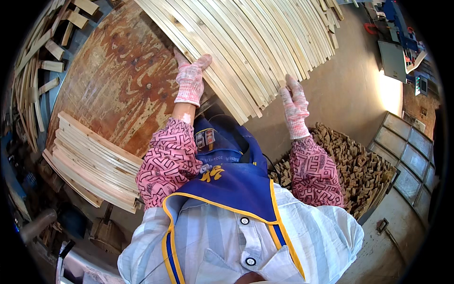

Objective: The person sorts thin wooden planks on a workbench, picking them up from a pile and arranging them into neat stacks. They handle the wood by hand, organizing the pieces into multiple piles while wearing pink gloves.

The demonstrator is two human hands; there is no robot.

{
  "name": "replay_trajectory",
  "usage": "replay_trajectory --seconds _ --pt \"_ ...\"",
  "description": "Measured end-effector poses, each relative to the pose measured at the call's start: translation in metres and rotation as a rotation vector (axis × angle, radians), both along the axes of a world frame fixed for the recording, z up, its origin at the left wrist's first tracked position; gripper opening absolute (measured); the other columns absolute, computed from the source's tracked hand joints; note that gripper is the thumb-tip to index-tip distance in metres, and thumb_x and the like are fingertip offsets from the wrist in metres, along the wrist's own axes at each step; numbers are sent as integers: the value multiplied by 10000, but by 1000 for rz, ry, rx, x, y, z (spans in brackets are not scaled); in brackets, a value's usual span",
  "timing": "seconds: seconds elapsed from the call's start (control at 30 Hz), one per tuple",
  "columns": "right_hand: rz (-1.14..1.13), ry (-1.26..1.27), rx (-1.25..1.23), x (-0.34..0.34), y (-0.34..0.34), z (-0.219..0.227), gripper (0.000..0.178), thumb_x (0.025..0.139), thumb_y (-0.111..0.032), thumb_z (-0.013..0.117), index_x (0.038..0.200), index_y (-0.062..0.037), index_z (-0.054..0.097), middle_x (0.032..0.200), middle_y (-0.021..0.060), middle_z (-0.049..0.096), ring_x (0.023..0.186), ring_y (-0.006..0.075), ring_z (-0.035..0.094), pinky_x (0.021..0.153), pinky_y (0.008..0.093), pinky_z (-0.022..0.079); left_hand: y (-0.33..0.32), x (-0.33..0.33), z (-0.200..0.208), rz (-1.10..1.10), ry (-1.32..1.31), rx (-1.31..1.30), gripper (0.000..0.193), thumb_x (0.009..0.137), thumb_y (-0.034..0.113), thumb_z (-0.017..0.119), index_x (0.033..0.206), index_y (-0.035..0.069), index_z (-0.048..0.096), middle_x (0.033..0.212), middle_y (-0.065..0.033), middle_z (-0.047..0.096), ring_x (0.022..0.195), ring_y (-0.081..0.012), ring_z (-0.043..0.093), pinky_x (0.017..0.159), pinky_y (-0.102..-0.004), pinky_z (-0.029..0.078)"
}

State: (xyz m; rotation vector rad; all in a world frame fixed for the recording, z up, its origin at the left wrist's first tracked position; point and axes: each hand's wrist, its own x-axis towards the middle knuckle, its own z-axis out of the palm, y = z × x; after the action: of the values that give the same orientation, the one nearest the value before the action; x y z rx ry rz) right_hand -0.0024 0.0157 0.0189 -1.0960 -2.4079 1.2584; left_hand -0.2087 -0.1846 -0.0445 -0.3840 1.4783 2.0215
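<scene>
White-and-blue shirt [213,241]: nearest, buttoned down the front.
Apron [241,187]: blue with yellow edging, over chest and lap.
Sleeves [165,158]: pink with a dark maze-like pattern, on both forearms.
Stack [97,158]: pale wooden lengths layered together, left of the left forearm.
Offcuts [354,163]: many small wood blocks heaped beside the right forearm.
Right hand [295,106]: pink-and-white knit glove; fingers stretched out, slightly parted, tips at the near ends of the strips [246,49].
Left hand [190,81]: matching glove, at the strips' left edge; thumb on top, fingers down the side, a gap between; whether they clamp the wood, I cannot tell.
Strips' place: ahead of both hands, long and pale, side by side, slanting from upper left to lower right, near ends uneven.
Board [113,80]: brown, blotched plywood, left of the strips.
Scrap wood [52,65]: loose pieces beyond the board's left side.
Panes [418,142]: metal-framed, far right.
Green panel [392,61]: upper right, near blue equipment [402,23].
</scene>
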Motion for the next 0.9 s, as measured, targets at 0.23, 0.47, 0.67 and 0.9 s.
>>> replay_trajectory --seconds 0.23,0.47,0.67,0.9 --pt "177 15 1 1 -34 -6 456 909 -116 661 1350 -56 560 1307 113 560 986 148 641 807 273 550 -26 -42 -59 25 -583 623 627 1075 330 269 1536 263 -150 1465 -321 360 1327 -394 454 1145 -449 370" --pt "142 -48 -113 2 -41 7 455 915 -120 647 1356 -64 549 1354 122 524 1073 191 627 800 291 564 -18 -31 -24 -191 -154 -82 985 905 331 640 1548 127 -78 1443 -272 404 1270 -332 502 1048 -388 451" --pt "217 -78 1 0 -40 2 462 909 -162 661 1351 -72 558 1317 156 569 1198 272 575 1016 361 459 -24 -7 -14 -235 108 -378 1241 662 467 889 1556 68 126 1415 -250 453 1264 -309 499 1055 -408 411" --pt "194 8 -152 -10 -51 -1 473 930 -115 636 1382 -39 520 1356 154 547 1254 244 538 1044 351 441 -9 20 -41 52 60 -158 1004 856 202 755 1574 260 57 1505 -206 349 1317 -286 447 1030 -427 443"
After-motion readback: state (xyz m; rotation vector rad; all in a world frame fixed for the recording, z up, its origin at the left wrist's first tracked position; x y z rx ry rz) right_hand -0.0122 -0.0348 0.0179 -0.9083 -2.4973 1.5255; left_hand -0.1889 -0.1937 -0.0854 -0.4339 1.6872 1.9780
